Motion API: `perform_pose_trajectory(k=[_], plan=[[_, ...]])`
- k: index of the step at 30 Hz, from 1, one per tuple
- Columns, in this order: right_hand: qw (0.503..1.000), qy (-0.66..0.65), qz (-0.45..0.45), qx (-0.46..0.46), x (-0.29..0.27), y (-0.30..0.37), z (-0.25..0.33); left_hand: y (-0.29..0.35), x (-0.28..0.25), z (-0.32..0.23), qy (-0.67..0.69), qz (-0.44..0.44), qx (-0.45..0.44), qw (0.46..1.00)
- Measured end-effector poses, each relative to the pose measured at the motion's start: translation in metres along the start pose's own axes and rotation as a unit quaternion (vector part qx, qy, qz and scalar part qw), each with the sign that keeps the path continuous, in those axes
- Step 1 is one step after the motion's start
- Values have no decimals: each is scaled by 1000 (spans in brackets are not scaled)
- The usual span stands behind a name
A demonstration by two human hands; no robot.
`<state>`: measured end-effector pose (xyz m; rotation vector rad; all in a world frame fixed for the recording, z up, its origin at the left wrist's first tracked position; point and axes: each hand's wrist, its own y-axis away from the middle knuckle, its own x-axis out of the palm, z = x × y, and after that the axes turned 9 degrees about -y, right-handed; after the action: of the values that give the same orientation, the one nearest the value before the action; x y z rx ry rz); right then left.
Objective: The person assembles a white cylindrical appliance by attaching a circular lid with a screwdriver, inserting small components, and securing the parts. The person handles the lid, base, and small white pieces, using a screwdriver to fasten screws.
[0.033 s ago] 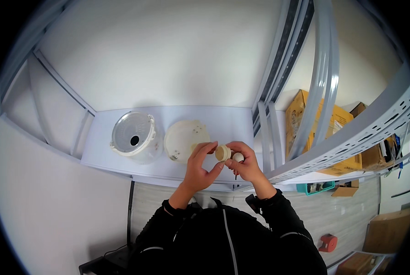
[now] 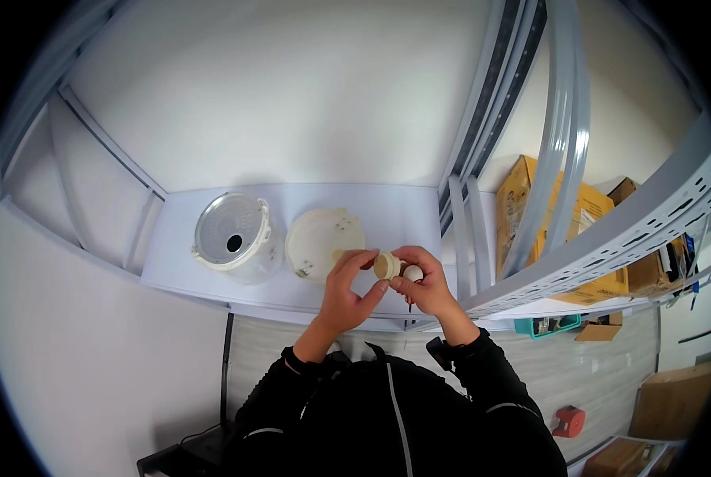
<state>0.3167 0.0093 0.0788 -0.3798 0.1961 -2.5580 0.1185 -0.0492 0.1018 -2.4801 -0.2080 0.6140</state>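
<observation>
A small round cream cap-like piece [image 2: 386,265] with a ridged side is held up between my hands above the shelf's front edge. My left hand [image 2: 344,292] reaches it from the left, index finger at its upper rim and thumb at its lower rim. My right hand [image 2: 429,285] grips the piece's other side with thumb and index finger. A white rounded knob [image 2: 413,273] with a thin red and dark end below it also sits in my right hand; its kind is unclear. Behind my hands lies a round whitish lid [image 2: 324,238] with small dark bits on it.
A clear lidded bucket [image 2: 232,238] with a dark hole in its lid stands left on the white shelf [image 2: 395,208]. Grey metal uprights [image 2: 460,230] rise on the right. Beyond are a yellow carton [image 2: 516,199], a teal bin [image 2: 548,325] and a red stool [image 2: 569,421].
</observation>
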Motion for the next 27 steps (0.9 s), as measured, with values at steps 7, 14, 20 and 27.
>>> perform_pose_trajectory(k=[7, 14, 20, 27], plan=[[999, 1, 17, 31, 6, 3, -19, 31, -1, 32, -18, 52, -34, 998], [988, -10, 59, 144, 11, -1, -30, 43, -14, 50, -19, 69, -23, 997], [986, -44, 62, 146, 29, -8, -39, 36, -38, 62, -51, 42, 14, 998], [986, -80, 71, 131, 45, -20, -37, 30, -61, 71, -23, 29, 8, 999]])
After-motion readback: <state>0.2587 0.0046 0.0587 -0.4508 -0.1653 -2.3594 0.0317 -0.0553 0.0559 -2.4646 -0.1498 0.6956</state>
